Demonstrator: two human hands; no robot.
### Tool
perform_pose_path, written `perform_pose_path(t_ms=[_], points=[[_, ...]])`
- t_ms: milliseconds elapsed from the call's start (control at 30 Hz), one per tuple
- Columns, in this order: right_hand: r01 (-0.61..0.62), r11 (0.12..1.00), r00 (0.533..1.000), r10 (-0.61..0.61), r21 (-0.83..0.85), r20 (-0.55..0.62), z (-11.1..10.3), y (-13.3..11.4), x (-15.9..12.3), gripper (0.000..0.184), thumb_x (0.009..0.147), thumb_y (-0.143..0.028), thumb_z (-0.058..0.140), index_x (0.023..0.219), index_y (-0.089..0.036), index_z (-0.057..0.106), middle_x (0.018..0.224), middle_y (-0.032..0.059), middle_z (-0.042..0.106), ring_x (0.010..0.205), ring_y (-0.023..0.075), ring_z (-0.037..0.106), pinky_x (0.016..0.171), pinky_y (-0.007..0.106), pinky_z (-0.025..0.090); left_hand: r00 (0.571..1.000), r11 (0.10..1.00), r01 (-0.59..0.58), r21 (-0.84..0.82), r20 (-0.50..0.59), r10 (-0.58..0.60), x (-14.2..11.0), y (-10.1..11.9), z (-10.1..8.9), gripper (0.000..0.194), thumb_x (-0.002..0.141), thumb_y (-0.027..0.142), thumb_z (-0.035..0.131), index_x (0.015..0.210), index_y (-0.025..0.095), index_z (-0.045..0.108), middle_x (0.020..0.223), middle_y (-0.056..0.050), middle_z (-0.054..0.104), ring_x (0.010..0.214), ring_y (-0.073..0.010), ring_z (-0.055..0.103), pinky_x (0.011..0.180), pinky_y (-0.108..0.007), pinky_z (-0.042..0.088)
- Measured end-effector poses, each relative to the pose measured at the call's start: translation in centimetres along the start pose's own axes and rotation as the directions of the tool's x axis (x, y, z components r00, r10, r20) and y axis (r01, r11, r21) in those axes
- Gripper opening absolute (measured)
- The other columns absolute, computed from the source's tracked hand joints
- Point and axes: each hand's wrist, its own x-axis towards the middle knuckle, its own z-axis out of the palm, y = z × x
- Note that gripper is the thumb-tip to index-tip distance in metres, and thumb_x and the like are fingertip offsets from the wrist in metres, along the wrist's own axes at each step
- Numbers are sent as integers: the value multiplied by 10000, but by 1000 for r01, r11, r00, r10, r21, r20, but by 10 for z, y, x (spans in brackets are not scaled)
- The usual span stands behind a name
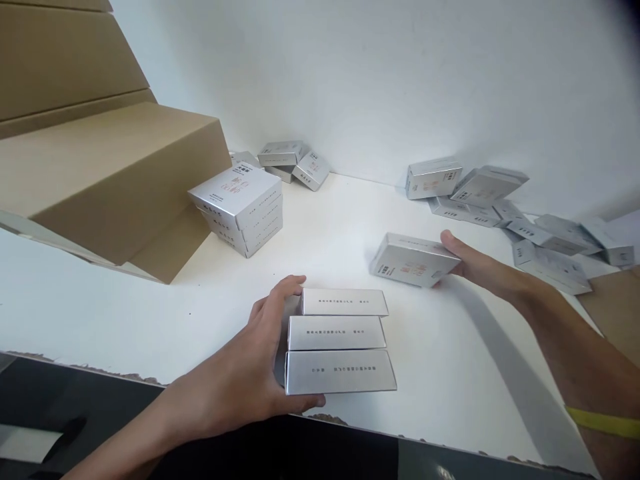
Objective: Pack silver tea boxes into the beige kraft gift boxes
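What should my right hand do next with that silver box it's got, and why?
Probably carry the silver box in the right hand over to the row of three boxes that the left hand steadies at the table's near edge, and set it against the far one; it is lifted and tilted, apart from the row.

Small cartons (340,350) are silvery card with a satin metallic sheen, smooth, same as the one (413,259) farther out; big boxes (110,173) matt brown corrugated cardboard; tabletop (150,320) smooth matt white with chipped rough front edge; wristband (600,421) yellow, rubbery.
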Motion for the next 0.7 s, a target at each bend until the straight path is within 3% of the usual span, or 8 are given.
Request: perform_pose_path(t_ms=[100,200,267,400,500,567,600,700], points=[[33,990,931,-81,140,356,1,-24,3,802,971,-755,203,998,-160,740,1013,109,719,1016,279,638,1044,393,423,1000,999,2,38,-17,-1,2,-4,3,1300,576,616,863,1481,419,-50,1644,-70,-106,1492,-473,122,1132,-755,322],[196,975,876,-222,106,427,9,-42,-5,778,946,-787,160,1320,-305,643,1239,65,671,1082,320,611,1073,510,412,995,996,-64,54,-67,67,3,-9,5,1416,517,668,880,1490,424,-120,1637,-38,-182,1515,-462,17,1176,-706,295],[258,964,890,-265,70,372,12,-43,-14,735,940,-793,171,1409,-376,554,1376,37,592,1178,343,566,1106,573,368,992,997,-74,27,-98,76,2,-11,5,1406,526,651,888,1486,445,-118,1640,-45,-98,1509,-452,100,1168,-682,338],[278,955,901,-297,106,315,10,-18,-36,716,956,-765,139,1391,-373,553,1428,33,547,1358,348,435,1187,611,236,980,997,-82,-3,-184,80,0,-12,4,1282,562,595,896,1455,500,-19,1628,-35,-21,1483,-452,212,1139,-687,376],[314,946,908,-323,80,266,18,0,-65,650,937,-786,276,1436,-407,451,1475,24,487,1371,345,424,1121,602,377,986,996,-80,-23,-147,76,-1,-16,4,1349,533,568,919,1465,489,-53,1622,-53,66,1502,-481,123,1099,-650,451],[407,913,906,-407,25,117,36,4,-88,713,856,-768,541,1441,-391,388,1447,58,468,1288,338,502,971,507,547,991,997,-68,-37,-118,63,-2,-19,4,1451,486,549,947,1477,473,-110,1626,-67,70,1502,-500,80,1080,-636,477],[473,881,881,-473,-9,9,47,3,-100,764,808,-708,671,1424,-362,380,1396,80,474,1235,325,536,904,448,587,991,997,-74,-39,-115,69,-2,-20,4,1497,457,540,961,1478,472,-131,1634,-66,28,1500,-510,65,1088,-646,462],[654,754,718,-645,-65,-260,87,-4,-125,831,726,-500,862,1363,-268,382,1248,105,475,1151,288,554,906,377,583,985,990,-139,-17,-108,137,-2,-21,4,1581,371,528,988,1468,505,-150,1641,-38,-121,1494,-531,6,1137,-724,318]])
